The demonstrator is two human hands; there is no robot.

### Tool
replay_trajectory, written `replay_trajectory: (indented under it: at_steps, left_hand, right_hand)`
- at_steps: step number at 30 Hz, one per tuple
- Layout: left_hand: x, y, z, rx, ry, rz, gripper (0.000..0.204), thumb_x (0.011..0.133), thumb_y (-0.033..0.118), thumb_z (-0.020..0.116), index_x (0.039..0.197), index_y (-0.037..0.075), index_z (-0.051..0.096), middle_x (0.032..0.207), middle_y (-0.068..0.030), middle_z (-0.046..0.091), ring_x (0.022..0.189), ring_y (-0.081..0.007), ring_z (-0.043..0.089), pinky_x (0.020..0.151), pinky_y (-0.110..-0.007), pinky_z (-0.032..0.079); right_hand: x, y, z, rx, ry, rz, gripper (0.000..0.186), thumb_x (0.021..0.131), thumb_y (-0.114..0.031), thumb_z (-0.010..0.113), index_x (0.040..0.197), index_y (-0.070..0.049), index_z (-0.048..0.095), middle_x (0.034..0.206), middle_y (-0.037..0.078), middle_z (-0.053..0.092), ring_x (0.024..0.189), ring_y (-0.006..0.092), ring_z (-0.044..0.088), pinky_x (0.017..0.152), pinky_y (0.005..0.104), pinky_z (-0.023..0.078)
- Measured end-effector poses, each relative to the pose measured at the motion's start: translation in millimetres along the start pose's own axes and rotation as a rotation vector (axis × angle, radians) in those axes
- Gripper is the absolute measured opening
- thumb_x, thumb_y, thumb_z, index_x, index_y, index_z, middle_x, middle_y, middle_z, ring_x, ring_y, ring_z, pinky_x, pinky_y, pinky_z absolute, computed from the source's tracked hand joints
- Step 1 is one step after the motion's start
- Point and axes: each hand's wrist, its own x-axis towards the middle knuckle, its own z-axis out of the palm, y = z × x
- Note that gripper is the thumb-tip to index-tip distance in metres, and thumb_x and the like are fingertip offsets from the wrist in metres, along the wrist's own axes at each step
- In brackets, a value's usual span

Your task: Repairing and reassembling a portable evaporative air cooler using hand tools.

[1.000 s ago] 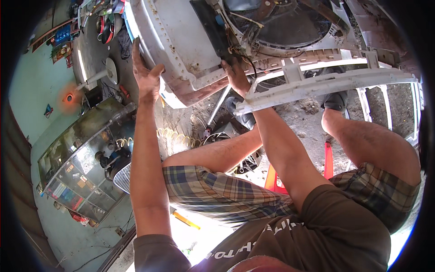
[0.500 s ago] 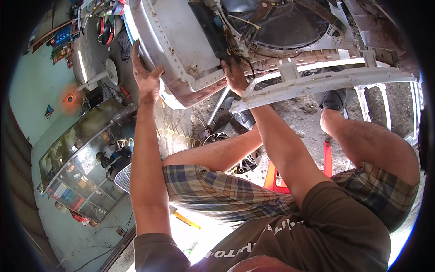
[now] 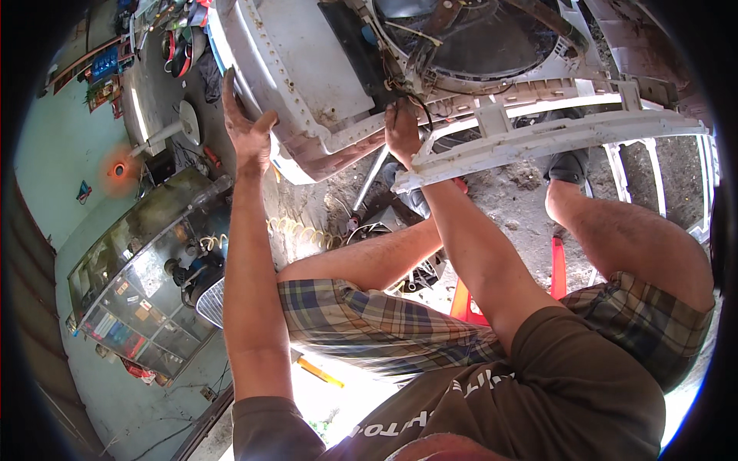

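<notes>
A person in a dark shirt and plaid shorts [image 3: 384, 323] sits with both bare arms raised toward a battered white car-body panel [image 3: 307, 65], which fills the top of the view, left of centre. The left arm runs almost straight up, elbow extended, and the left hand [image 3: 250, 140] meets the panel's outer left edge near its lower corner, fingers stretched along the rim and thumb spread wide to the right. The right arm slants up and to the left from the shoulder, passing behind the near end of a slender white crossbar [image 3: 553, 141], which crosses in front of the wrist. Beyond it, the right hand [image 3: 402, 134] points upward at the panel's inner lower corner, fingers bent at a cluster of dark wires [image 3: 396, 83] beside a black strip [image 3: 352, 54]; the fingertips are partly lost in shadow, and whether they grip anything cannot be told. To the right of the wires is a large round shroud [image 3: 492, 50]; at lower left, a coiled yellowish hose [image 3: 296, 230] lies beyond the left forearm, near a glass-fronted cabinet [image 3: 165, 334].
</notes>
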Motion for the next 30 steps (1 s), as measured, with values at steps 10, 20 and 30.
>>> replay_trajectory:
  at_steps: [10,20,30]
  left_hand:
    - [2.8,-0.4,-2.9,0.001,-0.022,0.041,0.108,0.064,0.018,0.072,0.162,0.012,0.028,0.152,-0.0133,0.045,0.127,-0.0265,0.052,0.094,-0.036,0.051]
    - [4.8,3.5,18.3,-0.066,-0.010,-0.059,0.106,0.061,0.011,0.063,0.161,0.012,0.029,0.143,-0.0180,0.049,0.123,-0.0309,0.053,0.098,-0.039,0.050]
    - [6.2,4.4,9.7,-0.013,-0.057,-0.026,0.108,0.062,0.014,0.067,0.162,0.008,0.026,0.144,-0.0184,0.052,0.127,-0.0308,0.053,0.105,-0.040,0.046]
  right_hand:
    - [-6.4,-7.1,-17.0,0.130,-0.369,0.054,0.091,0.104,-0.063,0.038,0.155,0.010,0.020,0.147,0.047,0.036,0.138,0.0572,0.040,0.117,0.0554,0.034]
    - [-15.4,-0.6,-23.7,0.010,-0.230,0.045,0.090,0.105,-0.059,0.041,0.156,0.012,0.018,0.149,0.045,0.034,0.142,0.0554,0.036,0.119,0.0544,0.031]
    - [-72.6,-16.1,-47.6,-0.082,-0.117,-0.012,0.054,0.090,-0.022,0.064,0.138,-0.005,0.049,0.126,0.024,0.061,0.120,0.0416,0.057,0.103,0.0487,0.046]
